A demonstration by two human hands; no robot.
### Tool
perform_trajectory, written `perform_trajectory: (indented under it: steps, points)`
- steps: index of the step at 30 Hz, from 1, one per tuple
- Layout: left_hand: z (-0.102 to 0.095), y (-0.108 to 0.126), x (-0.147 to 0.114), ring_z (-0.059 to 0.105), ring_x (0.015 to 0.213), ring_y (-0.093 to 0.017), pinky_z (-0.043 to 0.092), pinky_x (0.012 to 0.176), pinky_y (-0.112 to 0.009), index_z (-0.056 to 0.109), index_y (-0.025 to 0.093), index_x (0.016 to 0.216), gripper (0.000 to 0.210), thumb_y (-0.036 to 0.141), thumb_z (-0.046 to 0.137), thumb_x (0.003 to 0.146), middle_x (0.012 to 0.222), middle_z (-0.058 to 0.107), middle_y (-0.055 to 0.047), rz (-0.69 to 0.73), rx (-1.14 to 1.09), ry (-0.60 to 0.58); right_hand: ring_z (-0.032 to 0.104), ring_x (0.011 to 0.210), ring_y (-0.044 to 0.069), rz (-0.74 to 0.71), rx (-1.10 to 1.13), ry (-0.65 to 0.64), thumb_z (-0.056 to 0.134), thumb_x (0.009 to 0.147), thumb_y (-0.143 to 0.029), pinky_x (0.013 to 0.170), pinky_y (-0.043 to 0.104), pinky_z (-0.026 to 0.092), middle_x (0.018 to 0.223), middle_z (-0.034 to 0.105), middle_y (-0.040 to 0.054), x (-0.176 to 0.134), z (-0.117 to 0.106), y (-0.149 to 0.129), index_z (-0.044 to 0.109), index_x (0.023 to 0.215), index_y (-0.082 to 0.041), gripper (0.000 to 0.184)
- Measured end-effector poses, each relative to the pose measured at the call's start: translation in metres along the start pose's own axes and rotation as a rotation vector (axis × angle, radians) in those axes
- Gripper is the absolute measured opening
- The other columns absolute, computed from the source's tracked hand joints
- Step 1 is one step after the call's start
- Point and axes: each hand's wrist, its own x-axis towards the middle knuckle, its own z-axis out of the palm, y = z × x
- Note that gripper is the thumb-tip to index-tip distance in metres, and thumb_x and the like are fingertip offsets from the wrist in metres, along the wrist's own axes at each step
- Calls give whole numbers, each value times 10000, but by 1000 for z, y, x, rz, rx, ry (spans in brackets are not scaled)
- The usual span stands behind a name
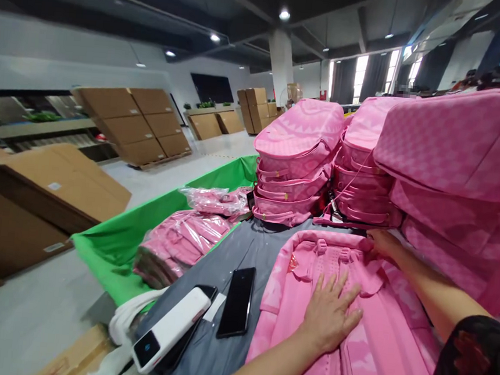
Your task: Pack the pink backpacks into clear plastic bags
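A pink backpack (281,330) lies in front of me with its padded back panel and shoulder straps facing up. My left hand (330,314) rests flat on that panel with its fingers spread. At the backpack's top right corner, my right hand (378,244) is closed on the edge, its fingertips partly hidden. Beyond the corner stands a stack of pink backpacks (359,185), with a taller pink pile (450,146) to its right.
A black phone (236,303) and a white power bank (172,328) lie on the grey table surface (207,271). Left of it, a green cloth bin (112,263) holds plastic-wrapped pink bags (184,234). Another backpack stack (296,156) stands behind. Cardboard boxes (133,125) fill the floor's left side.
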Motion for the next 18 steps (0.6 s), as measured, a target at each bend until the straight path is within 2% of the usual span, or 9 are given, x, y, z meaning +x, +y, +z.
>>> perform_trajectory:
  steps: [3, 5, 7, 9, 10, 11, 13, 16, 18]
  points:
    - [8, 1, 16, 395, 1512, -344, 247, 1265, -627, 491, 391, 1525, 533, 570, 433, 1027, 1659, 414, -43, -50, 27, -2, 686, 867, 291, 21, -50, 36, 771, 717, -211, 697, 338, 476, 923, 707, 120, -17, -11, -9, 608, 850, -198, 211]
    - [10, 2, 21, 410, 1507, -320, 251, 1271, -604, 516, 369, 1509, 509, 525, 458, 1029, 1650, 427, -63, -70, 49, 29, 665, 1040, 346, -13, -73, 70, 684, 788, -137, 851, 425, 497, 1083, 699, 194, -45, -23, -31, 643, 948, -167, 168]
    - [11, 2, 23, 417, 1508, -285, 251, 1281, -574, 506, 296, 1521, 516, 464, 464, 1034, 1623, 463, -108, -81, 53, 66, 615, 1182, 348, -100, -72, 75, 621, 834, -106, 1019, 491, 455, 1222, 683, 195, -88, -29, -64, 679, 1029, -174, 215]
    - [8, 0, 26, 439, 1493, -262, 265, 1283, -545, 506, 222, 1512, 516, 388, 484, 1024, 1573, 524, -129, -93, 20, 86, 570, 1276, 298, -244, -38, 62, 596, 883, -151, 1142, 484, 389, 1341, 663, 133, -140, -26, -100, 691, 1158, -229, 301]
    - [5, 0, 28, 468, 1469, -258, 282, 1278, -534, 519, 198, 1492, 496, 337, 482, 1017, 1535, 566, -127, -105, -3, 87, 561, 1295, 273, -326, -13, 50, 597, 901, -200, 1164, 469, 382, 1370, 656, 101, -166, -21, -115, 674, 1236, -261, 349]
    - [1, -1, 30, 507, 1433, -252, 311, 1265, -521, 538, 186, 1465, 468, 282, 460, 1014, 1491, 605, -122, -119, -26, 83, 554, 1311, 278, -427, 19, 62, 575, 929, -268, 1158, 482, 398, 1410, 635, 113, -191, -14, -128, 641, 1322, -254, 398]
    - [-11, -1, 30, 573, 1348, -232, 395, 1208, -474, 557, 167, 1426, 458, 181, 355, 1015, 1422, 646, -121, -150, -56, 74, 545, 1341, 299, -490, 28, 57, 506, 973, -359, 1139, 513, 426, 1445, 609, 160, -230, 2, -144, 590, 1417, -196, 481]
    - [-33, 6, 4, 600, 1260, -198, 472, 1110, -383, 568, 158, 1381, 491, 154, 222, 1032, 1377, 647, -126, -153, -77, 42, 506, 1399, 331, -432, 1, 28, 422, 1004, -365, 1151, 554, 410, 1477, 568, 234, -254, 21, -145, 562, 1449, -91, 541]
    - [-46, 16, -29, 616, 1167, -190, 483, 1063, -337, 638, 199, 1246, 370, 278, 335, 1049, 1270, 685, -87, -29, -102, -47, 462, 1439, 344, -425, 4, 20, 427, 1001, -344, 1176, 566, 374, 1509, 530, 251, -255, 30, -141, 564, 1441, -61, 541]
